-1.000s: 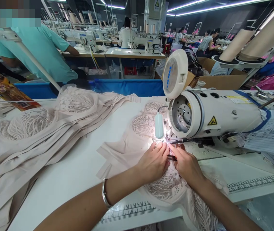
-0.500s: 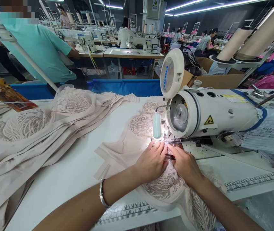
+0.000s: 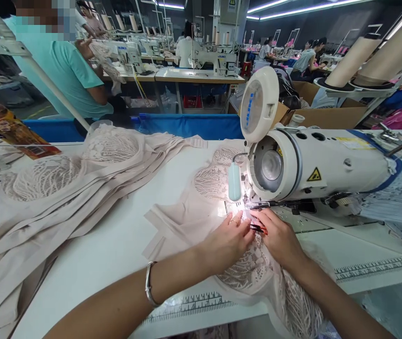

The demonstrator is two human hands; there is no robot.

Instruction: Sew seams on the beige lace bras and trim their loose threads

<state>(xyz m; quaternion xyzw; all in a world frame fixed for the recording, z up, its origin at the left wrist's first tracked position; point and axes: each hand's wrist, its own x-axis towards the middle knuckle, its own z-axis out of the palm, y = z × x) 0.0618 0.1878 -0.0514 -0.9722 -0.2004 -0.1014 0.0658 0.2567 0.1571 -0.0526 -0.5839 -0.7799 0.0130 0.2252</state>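
Observation:
A beige lace bra (image 3: 210, 181) lies under the lit needle area of a white sewing machine (image 3: 307, 162). My left hand (image 3: 231, 240), with a ring on one finger, has its fingers bent and pressed together on the fabric just in front of the needle. Close beside it, my right hand (image 3: 282, 238) is closed around small thread snips (image 3: 258, 229) with black and orange-red parts. Its fingertips also touch the bra at the needle area. My hands partly cover the cloth, and the lower lace cup (image 3: 239, 270) bunches beneath them.
A pile of beige bras (image 3: 81, 188) covers the table's left side. Behind it lies a brown-orange packet (image 3: 17, 134). Thread cones (image 3: 352, 61) stand at the upper right. A ruler strip (image 3: 194, 306) runs along the front edge. A person in a turquoise shirt (image 3: 60, 75) sits beyond the table.
My hands have drawn slightly back from the needle, and the snips' orange-red part shows more. The person in turquoise has raised an arm with lace cloth. The view has shifted a little.

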